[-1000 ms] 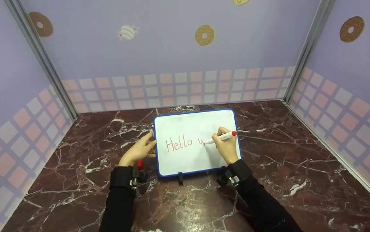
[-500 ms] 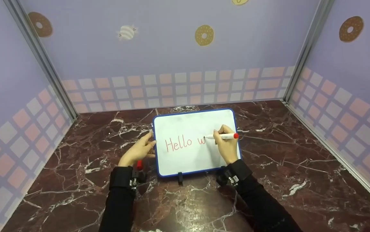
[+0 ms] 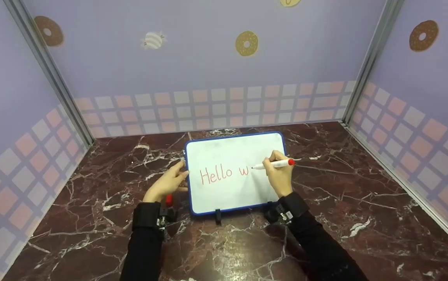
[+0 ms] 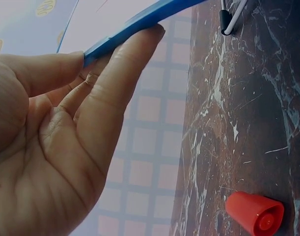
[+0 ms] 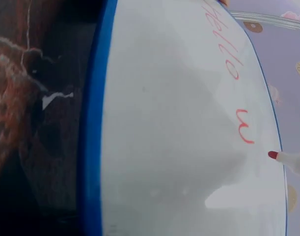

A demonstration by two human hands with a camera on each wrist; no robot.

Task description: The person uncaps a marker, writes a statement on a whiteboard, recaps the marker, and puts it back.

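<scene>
A whiteboard (image 3: 224,197) with a blue frame leans on a stand, with "Hello w" in red lettering (image 3: 216,174) across its middle. My left hand (image 3: 166,182) grips the board's left edge. In the left wrist view, the thumb (image 4: 54,73) is at the blue rim and the fingers reach behind. My right hand (image 3: 280,177) pinches a white marker (image 3: 282,163) with a red end, held nearly level. Just right of the "w", the marker's red tip (image 5: 273,155) appears apart from the board in the right wrist view. The right hand's fingers are mostly outside that view.
A red marker cap (image 4: 255,214) lies on the dark marbled table (image 3: 103,234), beside the left wrist. Black-tipped stand feet (image 3: 218,216) stick out below the board. Patterned purple walls (image 3: 200,70) enclose the table at the back and sides.
The last letter has grown from a "u" shape into a "w". My right hand and the marker have shifted slightly right. The left hand keeps its grip on the board.
</scene>
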